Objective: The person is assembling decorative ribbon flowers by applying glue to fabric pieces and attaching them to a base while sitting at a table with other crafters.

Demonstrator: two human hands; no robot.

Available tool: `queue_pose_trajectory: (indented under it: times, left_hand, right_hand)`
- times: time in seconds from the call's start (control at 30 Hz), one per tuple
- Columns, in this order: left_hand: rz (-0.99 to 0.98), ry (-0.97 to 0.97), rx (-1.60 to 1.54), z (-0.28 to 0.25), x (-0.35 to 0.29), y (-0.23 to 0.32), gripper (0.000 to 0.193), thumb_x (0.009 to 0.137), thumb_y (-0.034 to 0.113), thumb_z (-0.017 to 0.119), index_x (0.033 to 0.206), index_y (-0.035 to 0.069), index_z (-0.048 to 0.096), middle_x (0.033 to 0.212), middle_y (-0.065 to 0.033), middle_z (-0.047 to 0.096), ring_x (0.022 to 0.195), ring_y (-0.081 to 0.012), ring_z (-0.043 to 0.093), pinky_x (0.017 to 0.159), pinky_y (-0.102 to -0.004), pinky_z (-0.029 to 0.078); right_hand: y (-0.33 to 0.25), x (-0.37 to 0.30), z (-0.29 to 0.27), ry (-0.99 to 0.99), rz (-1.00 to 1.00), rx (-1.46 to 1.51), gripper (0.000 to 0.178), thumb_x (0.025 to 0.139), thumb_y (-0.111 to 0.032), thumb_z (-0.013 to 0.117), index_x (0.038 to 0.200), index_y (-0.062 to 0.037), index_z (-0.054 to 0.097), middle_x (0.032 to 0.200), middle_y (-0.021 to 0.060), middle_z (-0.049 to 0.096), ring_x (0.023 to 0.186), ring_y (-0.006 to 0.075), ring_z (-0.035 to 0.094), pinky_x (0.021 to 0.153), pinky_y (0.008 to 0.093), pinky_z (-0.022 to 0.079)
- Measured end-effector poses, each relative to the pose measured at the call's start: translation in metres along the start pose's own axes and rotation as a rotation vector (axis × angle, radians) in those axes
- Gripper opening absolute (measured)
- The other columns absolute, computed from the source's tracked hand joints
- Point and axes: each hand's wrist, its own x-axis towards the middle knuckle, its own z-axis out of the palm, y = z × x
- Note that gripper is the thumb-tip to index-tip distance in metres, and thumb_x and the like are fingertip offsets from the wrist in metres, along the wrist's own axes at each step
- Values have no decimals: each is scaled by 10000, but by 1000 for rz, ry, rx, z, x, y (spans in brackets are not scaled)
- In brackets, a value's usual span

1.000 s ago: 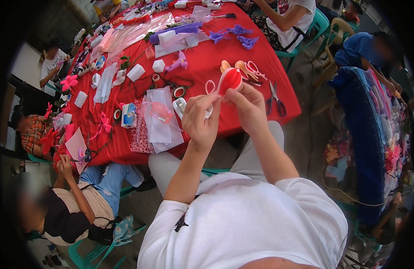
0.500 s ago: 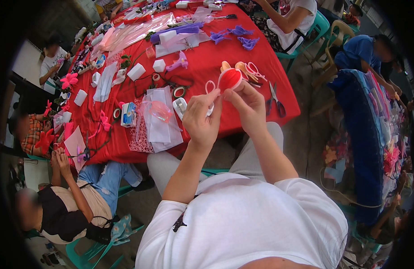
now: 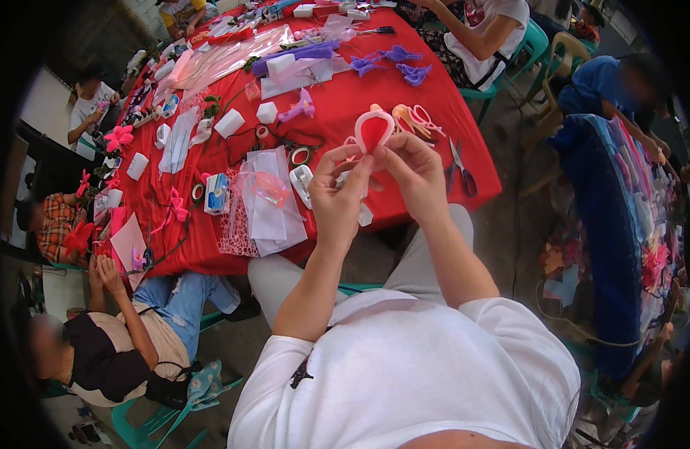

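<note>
Both of my hands meet above the near edge of the red-covered table (image 3: 434, 179), holding up a petal-shaped loop (image 3: 390, 120) with a thick pale pink rim and a red middle. Its narrow lower end is pinched between the thumb and fingers of my left hand (image 3: 342, 187). From the other side my right hand (image 3: 418, 176) pinches it too, thumbs close together. A thinner pink loop shows by my left fingers. Beyond my right fingers lie peach and pink looped pieces (image 3: 416, 118), partly hidden. Scissors with dark handles (image 3: 461, 168) rest to the right.
Left of my hands are a white tape dispenser (image 3: 301, 185), a tape roll (image 3: 301, 156), white sheets (image 3: 274, 221) and a blue-and-white box (image 3: 217, 194). Purple flower pieces (image 3: 414, 73) and white blocks (image 3: 230, 123) lie farther back. Other people sit around the table; one (image 3: 128, 329) works close on the left.
The petal-shaped loop has turned upright, its wide face now toward me. My left fingers have shifted to its lower end, and my hands have drawn slightly closer to me.
</note>
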Motion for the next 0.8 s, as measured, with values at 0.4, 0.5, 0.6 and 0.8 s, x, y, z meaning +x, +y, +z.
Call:
queue_pose_trajectory:
  times: [0.4, 0.5, 0.6, 0.8]
  left_hand:
    - [7, 78, 77, -7, 5, 4, 155, 895, 92, 716, 1033, 31, 684, 835, -8, 681, 623, -3, 562, 480, -138, 371]
    - [-38, 69, 53, -11, 5, 5, 150, 890, 93, 718, 1027, 39, 690, 800, -7, 678, 583, 2, 542, 449, -134, 347]
    - [-33, 65, 50, -11, 4, 6, 145, 894, 84, 717, 1013, 8, 687, 782, 14, 672, 549, 35, 470, 448, -134, 279]
    - [-20, 108, 138, 2, 0, 8, 134, 899, 77, 710, 992, -17, 688, 781, 5, 679, 586, 29, 519, 490, -128, 338]
  right_hand:
    - [0, -4, -5, 33, -101, -369, 66, 911, -32, 669, 922, -5, 610, 837, -16, 636, 777, 39, 594, 697, 188, 452]
    - [-1, -5, -2, 43, -162, -422, 91, 858, -55, 704, 877, 5, 637, 810, 11, 633, 709, 64, 589, 631, 224, 443]
    - [-3, -6, 4, 58, -169, -376, 107, 836, -70, 720, 860, 12, 656, 795, 31, 632, 667, 78, 573, 594, 243, 435]
    - [3, -7, -3, 78, -139, -408, 107, 838, -76, 722, 860, 13, 667, 771, 40, 630, 631, 87, 559, 568, 243, 422]
